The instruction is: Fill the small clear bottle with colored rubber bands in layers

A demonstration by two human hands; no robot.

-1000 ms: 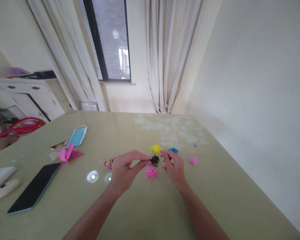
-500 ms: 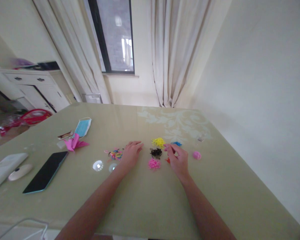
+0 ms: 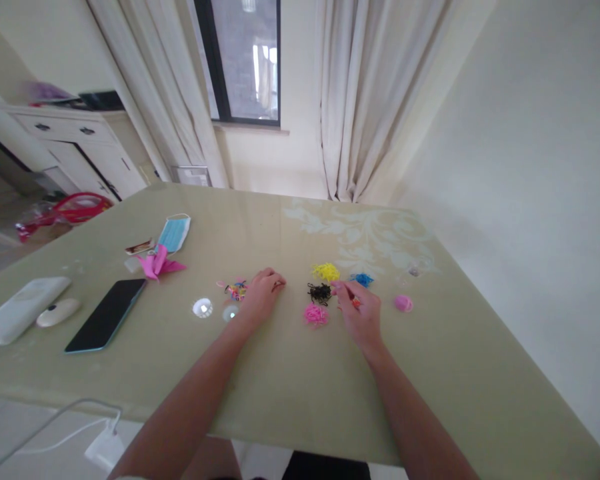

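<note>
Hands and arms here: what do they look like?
The left hand and right hand are human and ungloved, with no watch visible. The forearms are bare, without cables or markings; a pale edge at bottom left may be a sleeve.

the single view is worn on the head, looking out from above the near side of the table (image 3: 290,387). it faces forward and down across the table, wide enough to take in its near and far edges. the left hand (image 3: 263,297) and right hand (image 3: 361,317) lie at middle range over the table. the window (image 3: 247,60) is farther off, past the table's far edge; a pale wall (image 3: 545,167) runs along its right side.
</note>
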